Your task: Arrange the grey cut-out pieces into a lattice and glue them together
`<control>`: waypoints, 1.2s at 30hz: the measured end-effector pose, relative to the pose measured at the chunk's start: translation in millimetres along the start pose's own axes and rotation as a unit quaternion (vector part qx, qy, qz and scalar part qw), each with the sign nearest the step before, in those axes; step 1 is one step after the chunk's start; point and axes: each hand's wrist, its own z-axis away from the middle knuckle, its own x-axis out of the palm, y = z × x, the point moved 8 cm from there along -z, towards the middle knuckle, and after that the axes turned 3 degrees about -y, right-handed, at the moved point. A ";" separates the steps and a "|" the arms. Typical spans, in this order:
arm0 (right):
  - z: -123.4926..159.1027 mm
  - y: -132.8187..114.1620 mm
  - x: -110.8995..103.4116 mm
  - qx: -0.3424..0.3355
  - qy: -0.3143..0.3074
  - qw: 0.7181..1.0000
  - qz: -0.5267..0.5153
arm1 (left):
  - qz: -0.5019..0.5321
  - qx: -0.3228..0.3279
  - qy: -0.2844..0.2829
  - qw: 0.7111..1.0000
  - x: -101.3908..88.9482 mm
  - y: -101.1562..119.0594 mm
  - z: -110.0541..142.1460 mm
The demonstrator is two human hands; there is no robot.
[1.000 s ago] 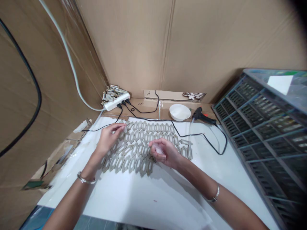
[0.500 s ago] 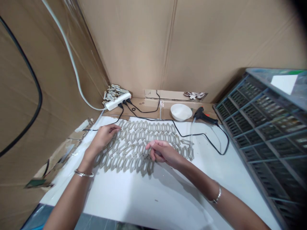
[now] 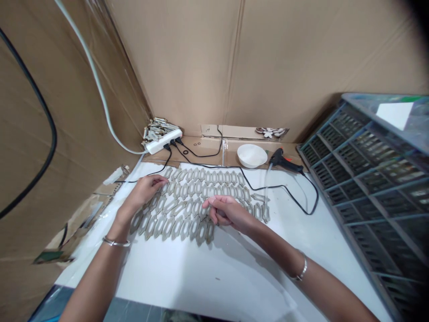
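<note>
Left hand (image 3: 145,190) open, right hand (image 3: 228,212) curled, grip unclear, over one mosaic-tile cluster (image 3: 177,226)

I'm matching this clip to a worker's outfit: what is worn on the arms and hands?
Both forearms are bare, with no sleeves or gloves. The left hand and right hand show no markings. A thin silver-coloured bangle circles the left wrist, and a similar bangle the right.

Grey mosaic tiles (image 3: 177,208) in nested rows

Head-worn camera looks down at left hand (image 3: 145,190), right hand (image 3: 228,211).
</note>
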 end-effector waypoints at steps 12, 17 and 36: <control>-2.6 4.1 -2.6 0.005 -0.004 1.000 -0.002 | 0.014 0.007 -0.007 1.000 4.8 -2.6 -1.4; -3.9 6.5 -3.4 0.007 -0.009 1.000 -0.004 | 0.010 0.012 -0.005 1.000 5.1 -1.0 -0.8; -3.5 6.4 -4.4 0.002 -0.005 1.000 0.029 | -0.040 0.018 0.032 0.999 -7.7 2.5 4.9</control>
